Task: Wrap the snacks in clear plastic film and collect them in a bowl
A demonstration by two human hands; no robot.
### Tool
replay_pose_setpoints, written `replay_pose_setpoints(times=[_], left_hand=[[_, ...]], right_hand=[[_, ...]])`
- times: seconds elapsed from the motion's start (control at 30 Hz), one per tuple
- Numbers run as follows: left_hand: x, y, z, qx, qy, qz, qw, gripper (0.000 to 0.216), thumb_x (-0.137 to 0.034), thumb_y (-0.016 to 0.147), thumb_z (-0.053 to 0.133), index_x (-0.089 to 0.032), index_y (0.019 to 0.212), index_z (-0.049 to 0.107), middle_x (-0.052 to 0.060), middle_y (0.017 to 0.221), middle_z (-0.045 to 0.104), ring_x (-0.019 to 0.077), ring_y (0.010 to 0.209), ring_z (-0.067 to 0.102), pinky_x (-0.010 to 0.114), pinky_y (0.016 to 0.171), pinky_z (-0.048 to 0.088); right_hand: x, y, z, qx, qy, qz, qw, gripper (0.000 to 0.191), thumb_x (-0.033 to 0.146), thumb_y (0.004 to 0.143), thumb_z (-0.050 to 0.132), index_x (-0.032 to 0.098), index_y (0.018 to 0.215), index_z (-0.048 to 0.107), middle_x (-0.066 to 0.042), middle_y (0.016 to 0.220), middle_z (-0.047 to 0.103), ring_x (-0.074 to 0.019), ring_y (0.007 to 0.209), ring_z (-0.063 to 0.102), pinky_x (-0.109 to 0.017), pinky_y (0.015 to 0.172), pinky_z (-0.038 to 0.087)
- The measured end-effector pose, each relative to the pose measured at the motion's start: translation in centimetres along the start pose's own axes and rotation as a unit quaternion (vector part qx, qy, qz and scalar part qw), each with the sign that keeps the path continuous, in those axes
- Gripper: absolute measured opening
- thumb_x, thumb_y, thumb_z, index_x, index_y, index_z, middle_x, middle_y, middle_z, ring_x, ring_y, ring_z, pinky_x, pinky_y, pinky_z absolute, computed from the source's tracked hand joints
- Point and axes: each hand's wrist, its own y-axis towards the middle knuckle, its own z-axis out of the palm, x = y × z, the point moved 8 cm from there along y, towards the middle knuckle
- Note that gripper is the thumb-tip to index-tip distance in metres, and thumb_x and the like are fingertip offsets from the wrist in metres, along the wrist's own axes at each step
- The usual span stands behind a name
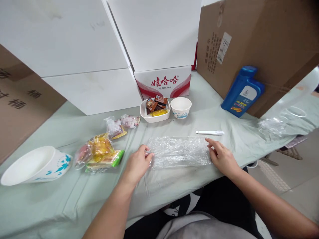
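One left hand (138,162) pinches, and the right hand (222,156), apart, touches, grip unclear, clear plastic (178,151) already spread flat, wrapped snacks (101,147) outside it.

Plastic film (178,154) clear and colourless; tabletop (171,182) pale green; large bowl (37,166) white with teal leaf shapes; bottle (243,91) blue; cardboard boxes (244,43) brown; carton (163,82) white with red lettering and red-and-grey waves.

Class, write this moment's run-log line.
left hand: at left end of clear plastic sheet; right hand: at its right end; sheet: spread on tablecloth; white tool: beyond sheet
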Motion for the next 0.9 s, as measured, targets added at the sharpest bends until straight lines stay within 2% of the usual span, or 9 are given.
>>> replay_pose_setpoints(times=[0.17,0.33,0.47,0.57,0.63,0.7,0.77,0.83,0.9], left_hand=[[-0.5,-0.1,0.2,0.006,0.046,0.009,0.999,0.012,-0.030,0.092,0.047,-0.021,0.091,0.054,0.001,0.079,0.070,0.0167,0.060,0.065,0.025,0.059,0.040],[-1.4,-0.3,-0.2,-0.030,0.138,0.012,0.990,0.016,-0.026,0.097,0.040,-0.020,0.100,0.055,0.004,0.085,0.073,0.0219,0.077,0.068,0.028,0.064,0.040],[-1.8,-0.2,0.2,-0.064,0.208,-0.002,0.976,0.022,-0.031,0.098,0.040,-0.019,0.103,0.057,0.007,0.086,0.072,0.0259,0.078,0.068,0.030,0.061,0.038],[-1.8,0.1,0.4,-0.081,0.216,0.003,0.973,0.027,-0.036,0.098,0.040,-0.019,0.099,0.060,0.009,0.080,0.070,0.0280,0.076,0.067,0.031,0.061,0.039],[-1.9,0.0,-0.2,-0.125,0.197,0.019,0.972,0.029,-0.039,0.096,0.043,-0.017,0.100,0.062,0.011,0.083,0.068,0.0296,0.077,0.066,0.034,0.064,0.042],[-2.4,-0.5,-1.4,-0.210,0.172,0.058,0.961,0.030,-0.038,0.095,0.045,-0.015,0.102,0.062,0.015,0.092,0.066,0.0310,0.085,0.064,0.038,0.072,0.046],[-3.7,-1.3,-1.9,-0.270,0.149,0.142,0.940,0.028,-0.034,0.095,0.044,-0.014,0.099,0.064,0.016,0.098,0.065,0.0305,0.095,0.061,0.041,0.084,0.046],[-5.5,-2.0,-0.7,-0.233,0.136,0.271,0.924,0.028,-0.030,0.096,0.043,-0.016,0.101,0.066,0.015,0.108,0.066,0.0286,0.109,0.058,0.042,0.097,0.042],[-6.7,-2.5,1.6,-0.132,0.144,0.373,0.907,0.032,-0.034,0.096,0.046,-0.020,0.119,0.063,0.012,0.129,0.060,0.0290,0.127,0.048,0.045,0.108,0.035]], right_hand=[[0.5,-0.2,0.6,0.006,-0.065,-0.057,0.996,0.037,0.012,0.091,0.038,0.019,0.120,0.060,-0.009,0.115,0.065,-0.0206,0.095,0.068,-0.032,0.072,0.059],[0.0,-0.4,1.2,0.041,-0.170,-0.027,0.984,0.046,0.010,0.087,0.038,0.011,0.131,0.053,-0.015,0.124,0.061,-0.0212,0.081,0.069,-0.032,0.058,0.057],[-0.2,-0.6,1.8,0.093,-0.236,0.000,0.967,0.051,0.008,0.085,0.038,0.010,0.134,0.051,-0.016,0.128,0.058,-0.0183,0.068,0.067,-0.032,0.055,0.055],[0.0,-0.6,2.1,0.121,-0.267,0.003,0.956,0.053,0.006,0.084,0.037,0.009,0.135,0.051,-0.016,0.130,0.057,-0.0183,0.068,0.068,-0.031,0.053,0.053],[0.1,-0.5,2.3,0.130,-0.279,0.001,0.952,0.054,0.005,0.084,0.035,0.009,0.136,0.050,-0.017,0.131,0.056,-0.0183,0.068,0.067,-0.030,0.053,0.052],[0.3,-0.5,2.4,0.137,-0.283,0.001,0.949,0.056,0.004,0.083,0.035,0.011,0.137,0.049,-0.017,0.131,0.056,-0.0176,0.066,0.066,-0.030,0.051,0.050],[0.5,-0.4,2.5,0.143,-0.282,0.001,0.949,0.058,0.004,0.082,0.035,0.013,0.137,0.049,-0.017,0.130,0.057,-0.0166,0.064,0.065,-0.029,0.050,0.048],[0.7,-0.4,2.7,0.152,-0.285,0.001,0.946,0.058,0.003,0.082,0.035,0.014,0.137,0.050,-0.017,0.131,0.056,-0.0159,0.064,0.065,-0.029,0.050,0.047],[0.8,-0.4,2.7,0.163,-0.291,0.002,0.943,0.056,0.004,0.082,0.035,0.014,0.136,0.050,-0.016,0.132,0.055,-0.0161,0.065,0.066,-0.029,0.051,0.047]])
